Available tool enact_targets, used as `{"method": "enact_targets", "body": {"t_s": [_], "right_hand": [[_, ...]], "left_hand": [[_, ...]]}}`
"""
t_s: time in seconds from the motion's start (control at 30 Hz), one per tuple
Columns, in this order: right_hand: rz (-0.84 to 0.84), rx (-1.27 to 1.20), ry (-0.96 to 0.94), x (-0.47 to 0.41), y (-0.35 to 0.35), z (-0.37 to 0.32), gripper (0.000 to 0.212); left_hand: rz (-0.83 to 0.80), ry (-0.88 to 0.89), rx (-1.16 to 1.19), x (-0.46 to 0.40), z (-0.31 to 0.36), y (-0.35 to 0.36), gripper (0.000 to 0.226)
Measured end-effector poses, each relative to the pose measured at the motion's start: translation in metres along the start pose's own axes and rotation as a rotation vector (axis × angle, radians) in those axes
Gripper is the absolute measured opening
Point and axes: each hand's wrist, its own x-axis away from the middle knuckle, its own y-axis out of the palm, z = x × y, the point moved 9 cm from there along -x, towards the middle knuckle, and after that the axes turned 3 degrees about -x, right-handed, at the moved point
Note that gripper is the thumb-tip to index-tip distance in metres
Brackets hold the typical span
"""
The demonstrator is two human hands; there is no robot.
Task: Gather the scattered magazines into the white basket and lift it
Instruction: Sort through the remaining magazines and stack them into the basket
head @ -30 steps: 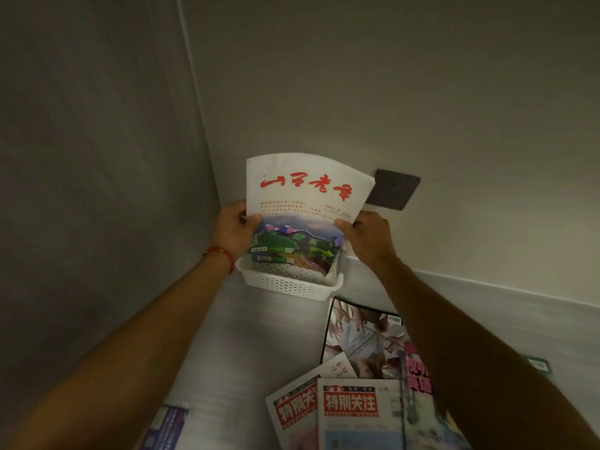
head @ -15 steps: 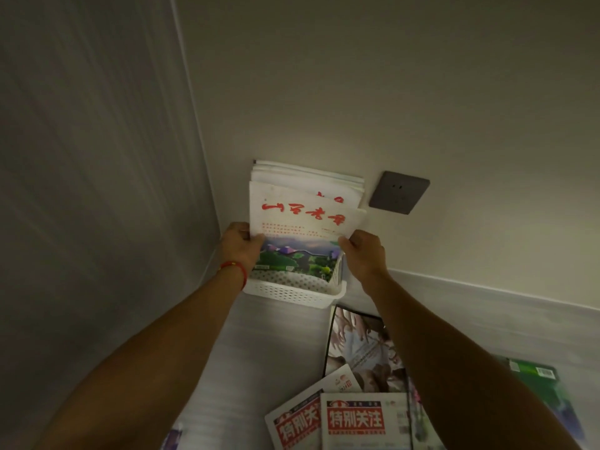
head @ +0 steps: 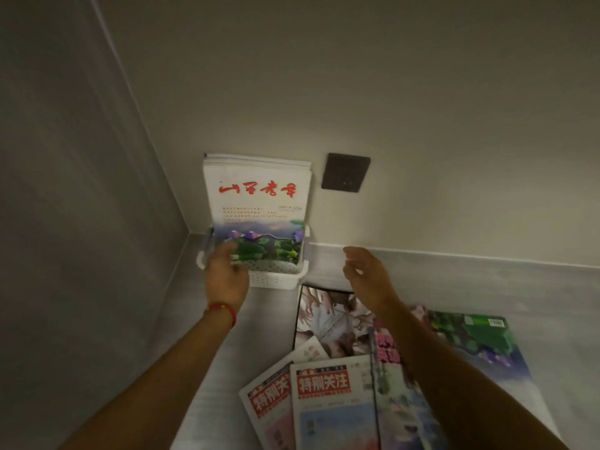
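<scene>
Magazine (head: 256,203) stands upright in white basket (head: 276,280); left hand (head: 227,277) loosely curled at its lower edge, grip unclear; right hand (head: 367,274) open, empty; next, probably, collect the scattered magazines (head: 331,404).

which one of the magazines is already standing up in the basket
The white one with red brush lettering, upright in the white basket against the wall; the others lie flat on the surface.

Left hand (head: 227,277) blurred; front magazines (head: 324,407) cut off by bottom edge.
</scene>
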Motion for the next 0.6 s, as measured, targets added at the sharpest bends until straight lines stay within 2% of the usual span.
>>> {"method": "enact_targets", "body": {"t_s": [0.13, 0.23, 0.27, 0.33, 0.4, 0.43, 0.5, 0.6], "right_hand": [[0.144, 0.185, 0.065, 0.061, -0.081, 0.083, 0.025], [0.130, 0.448, 0.158, 0.100, -0.142, 0.149, 0.018], [0.117, 0.522, 0.226, 0.112, -0.161, 0.174, 0.025], [0.127, 0.606, 0.495, 0.141, -0.201, 0.227, 0.049], [0.110, 0.600, 0.779, 0.175, -0.227, 0.270, 0.072], [0.098, 0.585, 0.844, 0.186, -0.232, 0.283, 0.081], [0.102, 0.610, 0.853, 0.197, -0.238, 0.294, 0.089], [0.168, 0.665, 0.839, 0.202, -0.244, 0.296, 0.091]], "left_hand": [[-0.219, 0.173, -0.064, 0.106, 0.038, 0.070, 0.035], [-0.484, 0.393, -0.071, 0.181, 0.073, 0.135, 0.034], [-0.587, 0.422, -0.094, 0.203, 0.077, 0.156, 0.038], [-0.755, 0.452, -0.164, 0.244, 0.077, 0.192, 0.045], [-0.884, 0.526, -0.355, 0.282, 0.073, 0.227, 0.051], [-0.936, 0.570, -0.489, 0.298, 0.068, 0.243, 0.053], [-1.027, 0.609, -0.717, 0.320, 0.056, 0.268, 0.058], [-1.169, 0.498, -0.832, 0.340, 0.036, 0.283, 0.066]]}}
